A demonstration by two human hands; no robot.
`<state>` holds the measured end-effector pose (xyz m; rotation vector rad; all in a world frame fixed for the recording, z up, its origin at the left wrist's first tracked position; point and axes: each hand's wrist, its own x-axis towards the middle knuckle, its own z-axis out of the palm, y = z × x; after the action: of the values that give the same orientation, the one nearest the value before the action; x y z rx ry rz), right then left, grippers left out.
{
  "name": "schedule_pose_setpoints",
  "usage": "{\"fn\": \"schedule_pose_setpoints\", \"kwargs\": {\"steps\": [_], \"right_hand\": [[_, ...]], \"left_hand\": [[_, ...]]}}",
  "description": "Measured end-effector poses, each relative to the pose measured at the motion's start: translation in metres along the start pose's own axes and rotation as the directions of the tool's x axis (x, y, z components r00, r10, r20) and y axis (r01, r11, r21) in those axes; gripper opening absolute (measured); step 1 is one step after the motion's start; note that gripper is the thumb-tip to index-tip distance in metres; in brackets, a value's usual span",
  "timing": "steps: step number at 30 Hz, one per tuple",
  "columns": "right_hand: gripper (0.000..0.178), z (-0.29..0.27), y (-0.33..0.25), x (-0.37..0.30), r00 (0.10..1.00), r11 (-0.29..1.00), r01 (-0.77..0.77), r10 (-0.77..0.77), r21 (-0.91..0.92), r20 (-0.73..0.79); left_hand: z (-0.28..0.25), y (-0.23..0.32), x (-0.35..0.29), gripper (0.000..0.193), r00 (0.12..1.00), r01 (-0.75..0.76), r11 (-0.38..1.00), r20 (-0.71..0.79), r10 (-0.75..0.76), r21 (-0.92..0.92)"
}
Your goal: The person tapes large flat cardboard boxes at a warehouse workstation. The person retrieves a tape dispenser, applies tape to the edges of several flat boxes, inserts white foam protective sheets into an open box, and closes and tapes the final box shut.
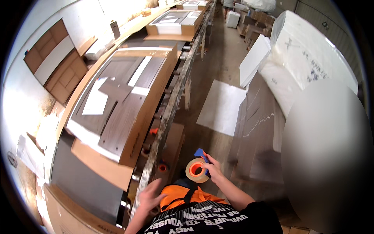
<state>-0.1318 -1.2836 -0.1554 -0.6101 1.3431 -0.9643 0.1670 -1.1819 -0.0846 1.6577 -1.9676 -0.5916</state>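
Observation:
My right hand point(212, 170) is closed round the handle of a tape dispenser with a blue frame point(199, 153). Its wide roll of tan tape point(190, 176) sits on an orange hub, in front of my body. My left hand point(150, 195) is lower and to the left, beside the worn rail point(157, 146) of the conveyor. Somewhat blurred, it holds nothing and its fingers are apart. On the conveyor to my left lies an open cardboard carton point(130, 156) packed with grey-brown wood-look panels point(124, 124), white strips and a white sheet point(96, 102).
More open cartons point(168, 29) stand farther along the conveyor. Beneath the rail, rolls of tape point(162, 167) lie on a low board. To the right are dark panels point(257, 132), a white sheet point(220, 107) on the floor and a large plastic-wrapped bundle point(311, 58). A blurred pale shape covers the right edge.

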Motion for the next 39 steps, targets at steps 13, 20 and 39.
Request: {"fn": "schedule_pose_setpoints", "kwargs": {"steps": [13, 20, 39], "right_hand": [[0.079, -0.052, -0.193, 0.223, 0.953, 0.901, 0.262, -0.186, 0.346, -0.238], [0.071, -0.084, -0.34, 0.41, 0.887, 0.894, 0.405, -0.332, 0.192, -0.321], [0.045, -0.344, -0.478, 0.767, 0.602, 0.975, 0.191, -0.207, -0.113, -0.772]], "left_hand": [[0.134, 0.091, 0.428, 0.033, 0.705, -0.699, 0.713, 0.226, 0.672, 0.061], [0.126, 0.088, 0.681, 0.039, 0.911, -0.369, 0.874, -0.063, 0.407, 0.315], [0.155, -0.201, 1.092, 0.053, 0.686, 0.727, 0.579, -0.425, -0.591, 0.369]]}}
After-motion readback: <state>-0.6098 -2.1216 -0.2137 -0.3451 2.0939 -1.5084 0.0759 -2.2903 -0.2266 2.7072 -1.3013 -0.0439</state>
